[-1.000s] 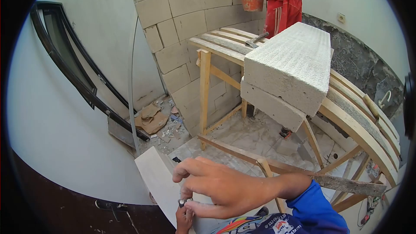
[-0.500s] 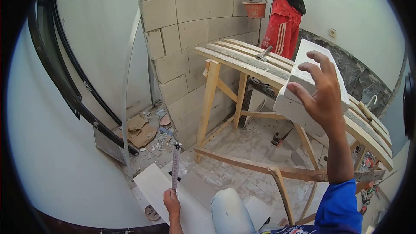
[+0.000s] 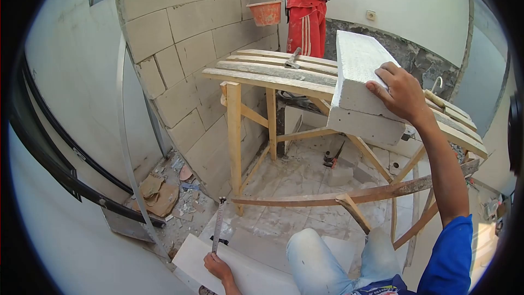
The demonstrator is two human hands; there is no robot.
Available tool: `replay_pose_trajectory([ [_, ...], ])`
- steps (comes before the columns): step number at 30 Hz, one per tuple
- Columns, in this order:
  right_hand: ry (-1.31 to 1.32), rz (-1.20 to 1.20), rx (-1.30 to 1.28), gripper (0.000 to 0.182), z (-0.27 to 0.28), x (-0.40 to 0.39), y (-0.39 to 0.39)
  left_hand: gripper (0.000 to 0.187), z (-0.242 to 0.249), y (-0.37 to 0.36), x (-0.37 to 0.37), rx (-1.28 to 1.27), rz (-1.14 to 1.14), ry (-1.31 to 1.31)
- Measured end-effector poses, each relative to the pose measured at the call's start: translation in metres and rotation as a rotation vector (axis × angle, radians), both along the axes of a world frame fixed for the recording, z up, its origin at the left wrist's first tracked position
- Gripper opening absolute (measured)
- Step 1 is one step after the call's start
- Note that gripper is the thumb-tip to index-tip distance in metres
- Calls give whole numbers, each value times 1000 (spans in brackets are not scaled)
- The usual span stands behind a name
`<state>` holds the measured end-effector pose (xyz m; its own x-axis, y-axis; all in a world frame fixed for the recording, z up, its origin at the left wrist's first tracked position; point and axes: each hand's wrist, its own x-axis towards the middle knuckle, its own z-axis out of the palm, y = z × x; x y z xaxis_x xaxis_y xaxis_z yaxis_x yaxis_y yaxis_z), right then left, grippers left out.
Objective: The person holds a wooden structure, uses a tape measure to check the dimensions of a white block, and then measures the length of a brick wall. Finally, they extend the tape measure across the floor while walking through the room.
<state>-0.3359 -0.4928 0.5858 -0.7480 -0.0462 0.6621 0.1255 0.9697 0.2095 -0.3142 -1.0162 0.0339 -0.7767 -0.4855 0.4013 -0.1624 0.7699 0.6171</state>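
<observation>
My left hand (image 3: pixel 218 266) is closed around a tape measure (image 3: pixel 218 226), whose pulled-out blade stands nearly upright with the hook end on top. Below that hand lies a long white block (image 3: pixel 251 270). My right hand (image 3: pixel 401 90) presses its curled fingers and thumb against the right side and top edge of a white aerated-concrete block (image 3: pixel 363 57). That block rests on the wooden trestle table (image 3: pixel 273 78), over another pale block (image 3: pixel 365 125). A hammer (image 3: pixel 293 59) lies on the slats to the left of the block.
A co-worker in red (image 3: pixel 305 13) stands behind the table, holding an orange bucket (image 3: pixel 266 13) beside the block wall (image 3: pixel 196 27). A wooden brace (image 3: pixel 322 199) crosses low in front. Torn cardboard (image 3: pixel 159 195) and rubble lie at the left. A power tool (image 3: pixel 333 158) sits on the floor.
My right hand has come down from hovering with spread fingers to contact with the block. The view has swung right. The co-worker now holds the bucket by its handle with an extended arm.
</observation>
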Motion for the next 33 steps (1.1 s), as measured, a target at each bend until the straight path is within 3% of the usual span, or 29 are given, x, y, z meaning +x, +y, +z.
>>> replay_pose_trajectory([
  [7,51,33,137,61,-3,-6,5,17,-7,0,4,137,98,2],
  [18,121,52,73,58,-11,2,8,20,-21,-18,-4,266,32,-49],
  [21,100,89,-3,49,-8,6,8,19,2,-12,1,503,-45,-16],
  [24,107,95,-31,47,-12,7,6,19,31,-6,12,493,-35,12],
  [28,275,162,65,43,-15,2,5,19,77,24,37,640,-49,69],
  [33,372,250,6,37,-15,5,0,18,106,70,76,924,19,136],
])
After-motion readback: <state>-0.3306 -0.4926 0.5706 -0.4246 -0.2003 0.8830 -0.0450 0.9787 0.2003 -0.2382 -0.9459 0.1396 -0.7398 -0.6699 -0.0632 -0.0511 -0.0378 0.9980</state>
